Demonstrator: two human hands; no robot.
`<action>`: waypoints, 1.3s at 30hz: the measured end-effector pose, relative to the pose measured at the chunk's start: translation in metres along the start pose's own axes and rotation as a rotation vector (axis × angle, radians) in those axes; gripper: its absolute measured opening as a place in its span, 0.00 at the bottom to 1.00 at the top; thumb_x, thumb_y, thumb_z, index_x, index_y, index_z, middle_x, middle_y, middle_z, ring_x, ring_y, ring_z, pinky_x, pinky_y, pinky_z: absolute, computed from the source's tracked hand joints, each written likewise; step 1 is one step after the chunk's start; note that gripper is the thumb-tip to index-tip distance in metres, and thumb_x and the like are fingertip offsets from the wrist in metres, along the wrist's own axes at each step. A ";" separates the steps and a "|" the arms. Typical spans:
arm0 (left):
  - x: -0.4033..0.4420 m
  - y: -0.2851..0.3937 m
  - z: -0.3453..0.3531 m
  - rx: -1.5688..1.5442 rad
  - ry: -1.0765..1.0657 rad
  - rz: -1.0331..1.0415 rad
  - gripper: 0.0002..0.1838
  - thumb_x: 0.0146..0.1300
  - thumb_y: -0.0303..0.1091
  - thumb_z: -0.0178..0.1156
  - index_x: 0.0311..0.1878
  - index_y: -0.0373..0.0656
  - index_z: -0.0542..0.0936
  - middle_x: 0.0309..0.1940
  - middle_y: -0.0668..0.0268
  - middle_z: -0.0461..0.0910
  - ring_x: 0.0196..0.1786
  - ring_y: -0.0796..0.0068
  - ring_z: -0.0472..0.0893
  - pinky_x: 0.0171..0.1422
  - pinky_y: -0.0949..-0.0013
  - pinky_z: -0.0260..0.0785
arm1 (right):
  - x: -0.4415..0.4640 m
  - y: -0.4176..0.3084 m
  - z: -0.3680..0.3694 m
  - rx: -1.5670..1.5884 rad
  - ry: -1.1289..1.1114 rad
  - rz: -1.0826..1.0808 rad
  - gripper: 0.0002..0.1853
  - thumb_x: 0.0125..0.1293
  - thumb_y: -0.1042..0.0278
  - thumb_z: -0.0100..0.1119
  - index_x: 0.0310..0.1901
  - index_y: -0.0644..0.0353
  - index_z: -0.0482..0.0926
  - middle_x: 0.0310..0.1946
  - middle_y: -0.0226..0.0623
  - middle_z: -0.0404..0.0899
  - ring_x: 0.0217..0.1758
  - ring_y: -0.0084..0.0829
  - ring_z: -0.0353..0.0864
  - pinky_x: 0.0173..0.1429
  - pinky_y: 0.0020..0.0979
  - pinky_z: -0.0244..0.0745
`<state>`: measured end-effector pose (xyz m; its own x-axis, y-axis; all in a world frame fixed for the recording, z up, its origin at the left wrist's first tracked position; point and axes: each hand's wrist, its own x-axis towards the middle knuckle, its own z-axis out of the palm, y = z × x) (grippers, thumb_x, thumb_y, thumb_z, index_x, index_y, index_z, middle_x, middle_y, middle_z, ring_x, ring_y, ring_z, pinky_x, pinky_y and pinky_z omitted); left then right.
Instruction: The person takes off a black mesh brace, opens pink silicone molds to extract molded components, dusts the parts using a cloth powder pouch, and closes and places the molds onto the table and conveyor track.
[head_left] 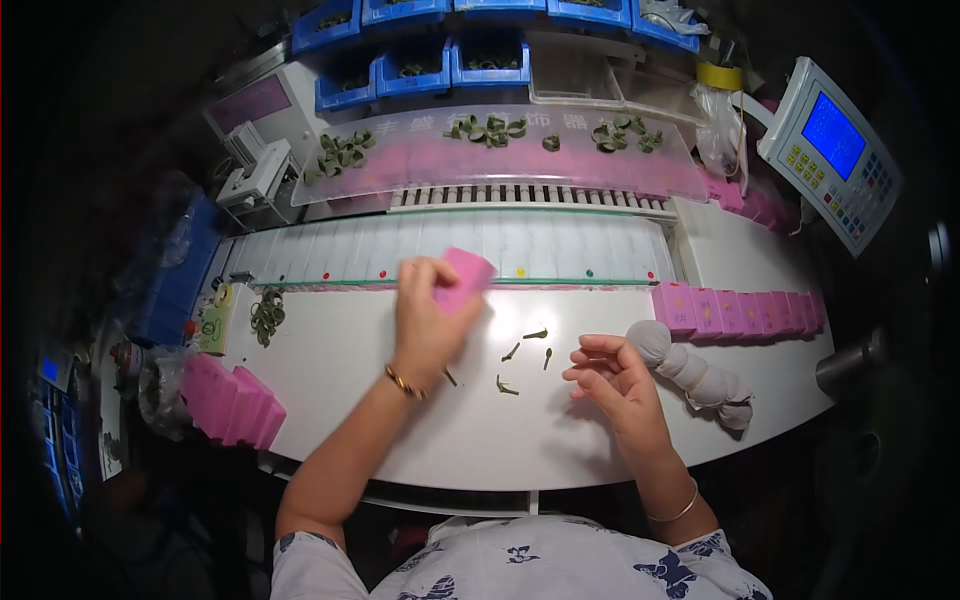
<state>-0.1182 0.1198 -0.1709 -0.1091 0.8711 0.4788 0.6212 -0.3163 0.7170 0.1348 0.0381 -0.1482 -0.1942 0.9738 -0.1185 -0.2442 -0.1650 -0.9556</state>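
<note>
My left hand [428, 315] is closed around a pink block [465, 277] that looks like a rubber mould, held over the table near the green-edged glass strip. My right hand [615, 380] hovers over the table to the right, fingers apart and holding nothing. Between the hands lie several small dark green pieces, among them a branched piece [508, 387] and a thin curved piece [537, 334]. Another thin piece [450, 377] is partly hidden beside my left wrist. A grey cloth-wrapped roll [690, 372] lies just right of my right hand.
Pink moulds [740, 312] stand in a row at right; others [235, 405] lean at left. Green pieces [267, 315] sit in a pile at left and on a clear shelf [420, 170]. Blue bins [490, 60] hang behind. A keypad display [835, 150] stands right.
</note>
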 end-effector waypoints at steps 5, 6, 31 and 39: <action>0.060 -0.100 -0.019 0.384 0.172 -0.166 0.16 0.53 0.34 0.71 0.44 0.44 0.80 0.51 0.57 0.74 0.57 0.53 0.76 0.65 0.57 0.70 | -0.009 -0.004 -0.045 -0.137 0.147 -0.161 0.22 0.72 0.77 0.62 0.65 0.64 0.70 0.54 0.36 0.76 0.56 0.27 0.81 0.56 0.28 0.80; 0.065 -0.108 -0.024 0.380 0.156 -0.175 0.15 0.54 0.36 0.71 0.44 0.45 0.81 0.54 0.56 0.74 0.58 0.52 0.76 0.66 0.56 0.70 | -0.010 -0.007 -0.054 -0.116 0.200 -0.186 0.22 0.71 0.78 0.63 0.64 0.62 0.71 0.54 0.35 0.76 0.56 0.26 0.80 0.58 0.27 0.79; 0.023 0.122 0.147 0.139 -0.482 0.604 0.29 0.60 0.41 0.74 0.62 0.44 0.77 0.73 0.47 0.67 0.74 0.43 0.67 0.78 0.49 0.62 | -0.011 -0.107 -0.369 -0.856 1.012 -0.374 0.22 0.60 0.54 0.71 0.42 0.67 0.81 0.34 0.34 0.83 0.33 0.27 0.81 0.37 0.34 0.76; -0.011 0.145 0.277 0.117 -0.652 0.542 0.42 0.66 0.60 0.62 0.76 0.45 0.66 0.78 0.43 0.59 0.80 0.40 0.59 0.83 0.40 0.47 | 0.048 -0.128 -0.462 -0.419 0.682 0.035 0.23 0.66 0.41 0.55 0.35 0.56 0.72 0.26 0.29 0.70 0.27 0.29 0.69 0.33 0.36 0.63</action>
<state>0.1879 0.1685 -0.2117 0.6718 0.6642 0.3278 0.5386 -0.7418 0.3995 0.5958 0.1784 -0.1560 0.4618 0.8724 -0.1600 0.1544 -0.2567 -0.9541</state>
